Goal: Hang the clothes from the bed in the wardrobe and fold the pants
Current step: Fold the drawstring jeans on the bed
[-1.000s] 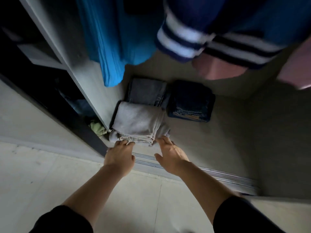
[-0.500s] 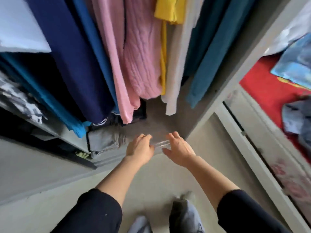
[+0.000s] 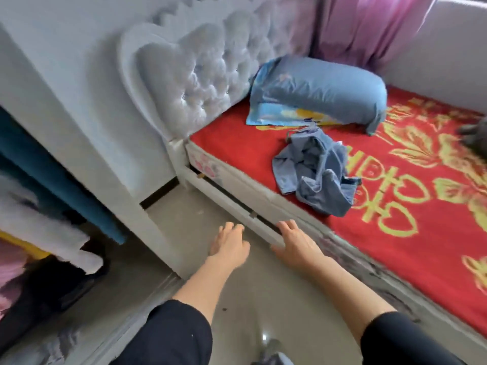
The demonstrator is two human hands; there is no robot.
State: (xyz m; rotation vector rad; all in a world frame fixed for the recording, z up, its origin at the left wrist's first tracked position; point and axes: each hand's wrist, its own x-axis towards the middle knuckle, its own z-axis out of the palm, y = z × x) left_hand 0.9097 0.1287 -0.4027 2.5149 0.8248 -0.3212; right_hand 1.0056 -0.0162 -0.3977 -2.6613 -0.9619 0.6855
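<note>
hands out front: my left hand (image 3: 229, 242) and right hand (image 3: 295, 242) hover empty over the floor (image 3: 237, 299), fingers loose and spread, just short of the bed (image 3: 232, 146). beyond, up and to the right, a crumpled blue garment (image 3: 313, 169) lies near the bed's edge, closer to my right hand, its length running roughly away from me toward the pillow (image 3: 316, 90).

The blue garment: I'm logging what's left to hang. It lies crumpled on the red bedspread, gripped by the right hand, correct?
No. In the head view the blue garment lies crumpled on the red bedspread, but the right hand does not grip it: it is open and empty, apart from the garment.
</note>
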